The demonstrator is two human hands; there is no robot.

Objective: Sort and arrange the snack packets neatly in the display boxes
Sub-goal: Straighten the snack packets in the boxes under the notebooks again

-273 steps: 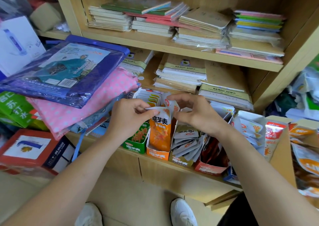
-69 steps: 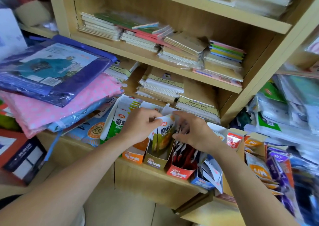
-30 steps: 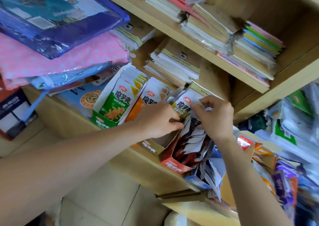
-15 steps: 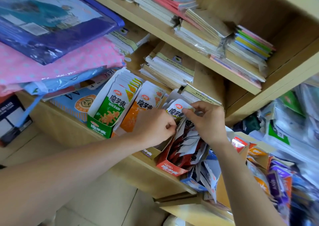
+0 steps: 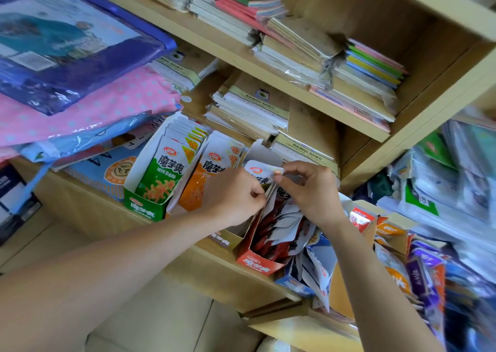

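Observation:
Several snack display boxes stand in a row on the wooden shelf edge. The green box (image 5: 146,206) holds upright green packets (image 5: 167,175). Beside it stand orange packets (image 5: 206,182). My left hand (image 5: 236,194) and my right hand (image 5: 308,190) both pinch a white-topped packet (image 5: 261,171) over the olive box (image 5: 228,237). Just right of it, the red box (image 5: 257,261) holds jumbled dark red packets (image 5: 279,228). A blue box (image 5: 295,284) with loose packets leans at the shelf's corner.
Stacks of notebooks (image 5: 249,110) fill the shelves behind the boxes. Folded plastic-wrapped raincoats (image 5: 67,64) pile up at the left. More snack packets (image 5: 418,268) crowd a carton at the right. Pale floor shows below.
My hands have moved from the orange box to the olive box over nine seconds. In the last second both hands stay pinched on the white-topped packet, easing it down a little.

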